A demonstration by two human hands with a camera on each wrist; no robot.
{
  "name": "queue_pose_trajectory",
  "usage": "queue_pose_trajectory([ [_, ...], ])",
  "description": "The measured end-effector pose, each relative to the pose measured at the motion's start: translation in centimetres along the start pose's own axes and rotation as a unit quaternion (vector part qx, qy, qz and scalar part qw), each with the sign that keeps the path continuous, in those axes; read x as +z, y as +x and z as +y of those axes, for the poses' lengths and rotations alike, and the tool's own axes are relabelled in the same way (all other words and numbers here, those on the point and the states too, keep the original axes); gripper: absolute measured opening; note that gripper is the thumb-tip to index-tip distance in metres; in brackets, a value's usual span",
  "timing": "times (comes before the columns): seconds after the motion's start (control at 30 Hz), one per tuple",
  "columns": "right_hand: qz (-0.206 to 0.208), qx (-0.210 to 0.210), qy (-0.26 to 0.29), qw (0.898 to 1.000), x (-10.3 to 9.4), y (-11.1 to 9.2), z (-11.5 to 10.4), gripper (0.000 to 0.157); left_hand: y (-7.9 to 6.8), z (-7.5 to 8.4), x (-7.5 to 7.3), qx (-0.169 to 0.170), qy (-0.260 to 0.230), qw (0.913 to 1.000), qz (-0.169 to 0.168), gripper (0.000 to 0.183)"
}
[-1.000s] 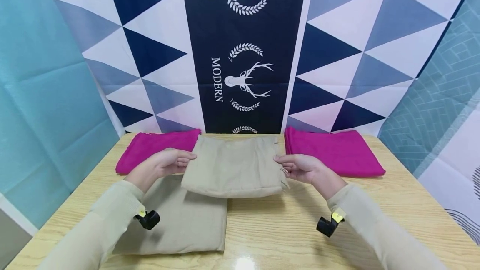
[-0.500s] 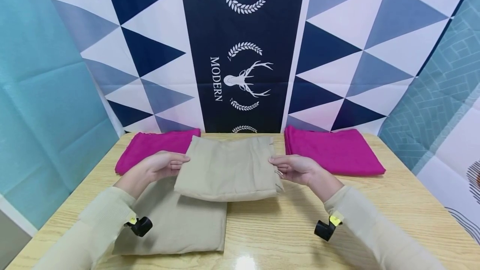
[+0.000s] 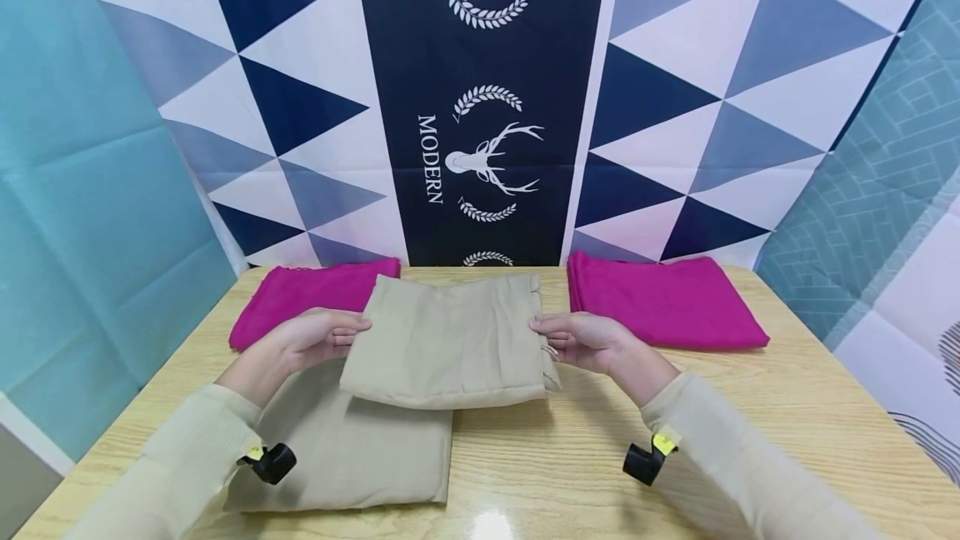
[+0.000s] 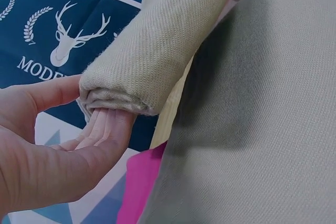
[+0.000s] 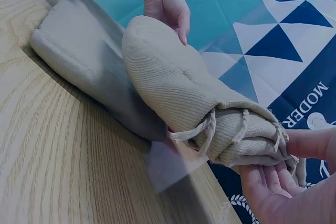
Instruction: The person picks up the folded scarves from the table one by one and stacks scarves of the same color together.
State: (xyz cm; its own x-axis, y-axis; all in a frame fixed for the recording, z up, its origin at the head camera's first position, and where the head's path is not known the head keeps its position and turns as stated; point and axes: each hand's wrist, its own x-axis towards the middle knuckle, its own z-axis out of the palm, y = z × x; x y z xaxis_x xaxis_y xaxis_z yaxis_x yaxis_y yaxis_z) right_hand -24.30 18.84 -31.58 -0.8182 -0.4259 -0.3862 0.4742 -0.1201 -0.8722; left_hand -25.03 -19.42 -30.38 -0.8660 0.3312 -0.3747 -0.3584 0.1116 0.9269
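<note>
A folded beige cloth [image 3: 446, 344] with a fringed right end is held up above the table by both hands. My left hand [image 3: 318, 338] pinches its left edge, thumb on top and fingers underneath, as the left wrist view also shows. On the opposite edge my right hand [image 3: 588, 340] grips the cloth beside the tassels [image 5: 207, 129], again with the thumb above and fingers below. Under and to the left of it, a larger folded beige cloth [image 3: 360, 461] lies flat on the table, partly covered in the head view by the raised one.
One folded magenta cloth [image 3: 311, 294] lies at the back left of the wooden table [image 3: 540, 457]. Another magenta cloth [image 3: 667, 307] lies at the back right. A patterned curtain [image 3: 480, 107] hangs behind the table's far edge, with teal fabric [image 3: 105, 190] at the left.
Both hands have moved left and slightly toward the person with the raised beige cloth, which now overlaps more of the larger one. The magenta cloths stay where they were.
</note>
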Motion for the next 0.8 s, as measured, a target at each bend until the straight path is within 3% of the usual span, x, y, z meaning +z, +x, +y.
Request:
queue_pose_trajectory([
  [0.27,0.001,0.004,-0.005,1.000,0.3,0.1,0.3,0.007,-0.4,-0.6,-0.1,-0.005,0.001,1.0000,0.008,0.017],
  [0.43,-0.003,0.004,-0.007,1.000,0.5,0.0,0.6,0.012,-0.6,-1.0,-0.3,-0.005,-0.002,0.9999,0.013,0.023],
  [0.63,-0.003,0.004,-0.005,1.000,0.5,0.1,1.0,0.008,-1.0,-1.2,-0.2,0.006,0.004,0.9999,0.010,0.011],
  [0.8,-0.001,0.006,-0.007,1.000,0.6,0.1,1.3,0.008,-1.4,-1.4,-0.1,0.016,0.002,0.9999,0.004,0.012],
])
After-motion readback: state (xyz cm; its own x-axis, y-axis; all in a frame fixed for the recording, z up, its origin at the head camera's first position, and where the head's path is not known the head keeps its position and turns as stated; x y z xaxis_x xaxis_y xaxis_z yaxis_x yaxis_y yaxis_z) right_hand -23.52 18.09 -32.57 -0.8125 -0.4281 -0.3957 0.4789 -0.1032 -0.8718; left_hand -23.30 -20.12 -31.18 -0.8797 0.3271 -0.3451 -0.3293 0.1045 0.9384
